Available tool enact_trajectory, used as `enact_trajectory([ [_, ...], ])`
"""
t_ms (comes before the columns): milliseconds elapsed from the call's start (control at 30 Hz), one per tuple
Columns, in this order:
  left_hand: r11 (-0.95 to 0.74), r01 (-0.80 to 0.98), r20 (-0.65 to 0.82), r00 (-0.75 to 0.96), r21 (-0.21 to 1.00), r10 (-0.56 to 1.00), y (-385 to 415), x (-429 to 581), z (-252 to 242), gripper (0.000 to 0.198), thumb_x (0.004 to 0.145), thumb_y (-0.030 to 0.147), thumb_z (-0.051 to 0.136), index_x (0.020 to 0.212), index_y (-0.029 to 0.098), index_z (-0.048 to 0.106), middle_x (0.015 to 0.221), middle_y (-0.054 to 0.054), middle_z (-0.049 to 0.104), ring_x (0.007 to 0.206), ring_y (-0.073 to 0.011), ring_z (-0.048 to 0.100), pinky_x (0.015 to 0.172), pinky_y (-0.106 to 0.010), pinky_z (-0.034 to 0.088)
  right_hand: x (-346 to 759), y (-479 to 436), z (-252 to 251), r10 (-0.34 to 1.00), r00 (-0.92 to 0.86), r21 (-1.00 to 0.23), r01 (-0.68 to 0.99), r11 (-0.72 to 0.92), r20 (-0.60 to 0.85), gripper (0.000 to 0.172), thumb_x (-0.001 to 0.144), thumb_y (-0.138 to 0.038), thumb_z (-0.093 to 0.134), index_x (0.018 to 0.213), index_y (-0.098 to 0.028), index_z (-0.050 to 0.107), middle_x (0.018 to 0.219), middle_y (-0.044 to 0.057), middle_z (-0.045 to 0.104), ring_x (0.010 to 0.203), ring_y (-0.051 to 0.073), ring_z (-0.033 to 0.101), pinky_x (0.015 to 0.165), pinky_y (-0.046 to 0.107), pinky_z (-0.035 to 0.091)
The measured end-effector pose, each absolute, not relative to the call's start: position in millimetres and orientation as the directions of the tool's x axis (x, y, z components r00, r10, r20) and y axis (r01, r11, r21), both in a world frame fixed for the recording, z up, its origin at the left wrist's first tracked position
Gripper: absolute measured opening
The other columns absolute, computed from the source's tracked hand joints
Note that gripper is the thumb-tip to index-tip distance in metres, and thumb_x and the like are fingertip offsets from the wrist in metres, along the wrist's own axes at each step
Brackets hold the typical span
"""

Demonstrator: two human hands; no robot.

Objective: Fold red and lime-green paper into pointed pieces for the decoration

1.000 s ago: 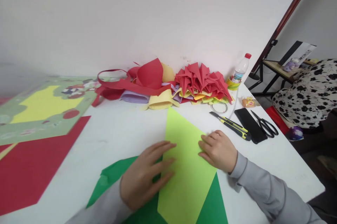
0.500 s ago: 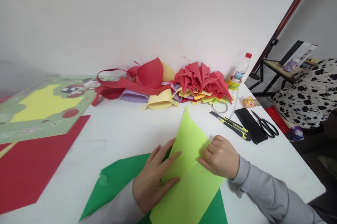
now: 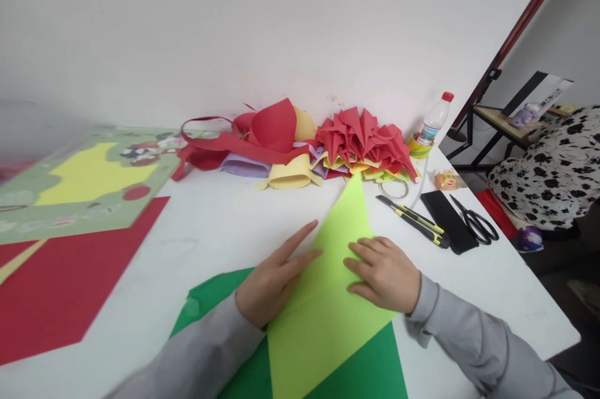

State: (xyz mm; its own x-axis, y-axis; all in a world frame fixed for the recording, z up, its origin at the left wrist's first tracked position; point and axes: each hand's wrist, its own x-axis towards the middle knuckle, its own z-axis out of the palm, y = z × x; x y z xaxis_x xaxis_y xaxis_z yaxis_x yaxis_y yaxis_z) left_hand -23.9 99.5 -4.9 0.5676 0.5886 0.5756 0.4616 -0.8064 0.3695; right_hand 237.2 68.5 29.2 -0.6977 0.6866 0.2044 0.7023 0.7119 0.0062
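A lime-green sheet of paper (image 3: 323,311) lies over a dark green sheet (image 3: 370,364) on the white table. Its far end narrows to a point aimed at the wall. My left hand (image 3: 276,277) rests along its left edge, fingers stretched forward, partly on the paper. On the right side of the lime sheet lies my right hand (image 3: 382,274), fingers spread and pressing on the surface. Neither hand grips anything that I can see.
Red folded paper pieces (image 3: 360,136) and a red paper strip (image 3: 262,142) lie by the wall. To the right are a utility knife (image 3: 415,222), a black phone-like slab (image 3: 449,222), scissors (image 3: 475,224), a tape roll (image 3: 394,189) and a bottle (image 3: 434,121). Red card (image 3: 89,292) covers the left.
My right hand has loosened from a closed grip at the lime sheet's right edge and now lies spread on it. The sheet's far point has shifted right and away from me.
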Motion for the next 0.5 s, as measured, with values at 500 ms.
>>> enact_trajectory([
  [500,-0.753,0.573,0.235,0.722,0.323,0.65,33,-20,16,0.082,0.044,0.03,0.066,0.124,0.023,0.051,0.144,-0.015,0.045,0.133,-0.0384,0.037,0.106,-0.057,0.035,241,70,28,0.72,-0.651,-0.04,0.735,0.677,0.24,0.039,0.087,-0.043,0.063,0.115,-0.017,0.062,0.124,0.013,0.062,0.109,0.029,0.055,0.093,0.046,0.041],
])
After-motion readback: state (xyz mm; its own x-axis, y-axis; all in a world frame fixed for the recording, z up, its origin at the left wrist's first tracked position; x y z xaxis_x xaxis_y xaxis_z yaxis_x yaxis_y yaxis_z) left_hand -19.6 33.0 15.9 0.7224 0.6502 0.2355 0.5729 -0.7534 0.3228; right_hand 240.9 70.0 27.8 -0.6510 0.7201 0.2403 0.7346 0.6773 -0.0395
